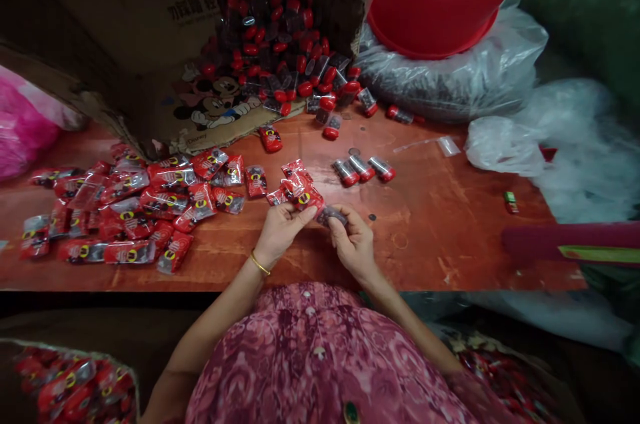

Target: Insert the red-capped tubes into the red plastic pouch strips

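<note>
Above the table's front edge, my left hand (pixel 281 232) pinches a red printed plastic packet (pixel 306 196) between thumb and fingers. My right hand (pixel 354 244) is closed on a small clear container (pixel 333 213) with dark contents, its end against the packet's opening. Whether the container is partly inside the packet I cannot tell. Just beyond my left hand lie more red packets (pixel 295 169). A short row of red-capped containers (pixel 361 167) lies beyond my right hand. Many filled red packets (pixel 133 211) are spread at the left of the table.
A cardboard box (pixel 145 104) lies open at the back, with red-capped containers (pixel 280 44) spilling out. A red bucket (pixel 440 4) sits on a plastic-wrapped bundle (pixel 440 87). Clear bags (pixel 580 137) crowd the right. A bin of packets (pixel 75 384) stands below left.
</note>
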The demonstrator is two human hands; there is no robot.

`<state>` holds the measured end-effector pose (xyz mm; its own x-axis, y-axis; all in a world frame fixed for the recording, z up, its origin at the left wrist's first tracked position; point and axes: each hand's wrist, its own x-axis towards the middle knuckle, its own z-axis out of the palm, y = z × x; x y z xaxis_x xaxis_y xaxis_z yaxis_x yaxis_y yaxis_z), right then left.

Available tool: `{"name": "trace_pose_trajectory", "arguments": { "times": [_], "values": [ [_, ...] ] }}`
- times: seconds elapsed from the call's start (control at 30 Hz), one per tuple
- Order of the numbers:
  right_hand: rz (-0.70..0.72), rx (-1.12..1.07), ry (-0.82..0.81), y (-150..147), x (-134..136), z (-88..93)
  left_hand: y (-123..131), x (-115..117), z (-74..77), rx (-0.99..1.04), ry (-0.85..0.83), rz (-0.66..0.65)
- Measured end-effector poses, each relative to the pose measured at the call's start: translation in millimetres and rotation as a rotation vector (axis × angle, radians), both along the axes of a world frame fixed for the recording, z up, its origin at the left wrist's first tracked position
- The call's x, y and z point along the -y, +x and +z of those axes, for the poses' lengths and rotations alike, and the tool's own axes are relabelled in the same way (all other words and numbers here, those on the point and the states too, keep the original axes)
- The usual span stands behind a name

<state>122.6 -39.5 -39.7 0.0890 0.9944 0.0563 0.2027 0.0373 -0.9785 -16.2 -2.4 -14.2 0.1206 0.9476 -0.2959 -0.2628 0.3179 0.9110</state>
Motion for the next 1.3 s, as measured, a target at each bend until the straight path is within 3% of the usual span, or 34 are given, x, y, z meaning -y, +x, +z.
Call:
{"name": "trace_pose_trajectory", "arguments": {
  "times": [0.1, 0.2, 0.37, 0.5, 0.8, 0.87, 1.0, 1.1, 1.2, 1.3],
  "values": [
    [0.029, 0.056, 0.050, 1, -1, 3.8, 1, 0, -1.6, 0.042, 0.032, -0.015],
    [-0.032, 0.069, 0.087, -3, -1, 6.7, 3, 2, -5.1, 0.067, 0.056, -0.010],
    [-0.031, -0.261, -0.101, -15, -4, 2.5, 7, 4, -6.4, 0.069, 0.041, 0.053],
    [-0.012, -0.390, -0.144, -19, -5, 0.8, 9, 8, -7.8, 0.058, 0.064, 0.068],
    [-0.015, 0.140, 0.146, -15, 4, 6.7, 15, 5, -10.3, 0.182, 0.048, 0.115],
    [-0.008, 0.067, 0.097, -18, 2, 4.4, 15, 4, -12.8, 0.168, 0.030, 0.136],
    [0.041, -0.369, -0.141, -27, -6, 4.9, 13, 6, -15.2, 0.147, 0.034, 0.117],
    [0.073, -0.598, -0.225, -31, -12, 8.2, 9, 5, -10.8, 0.152, 0.065, 0.141],
    [0.107, -0.615, -0.233, -31, -13, 8.5, 7, 3, -5.7, 0.127, 0.083, 0.184],
    [0.074, -0.479, -0.186, -29, -10, 6.7, 8, 5, -4.7, 0.043, 0.057, 0.152]
  ]
}}
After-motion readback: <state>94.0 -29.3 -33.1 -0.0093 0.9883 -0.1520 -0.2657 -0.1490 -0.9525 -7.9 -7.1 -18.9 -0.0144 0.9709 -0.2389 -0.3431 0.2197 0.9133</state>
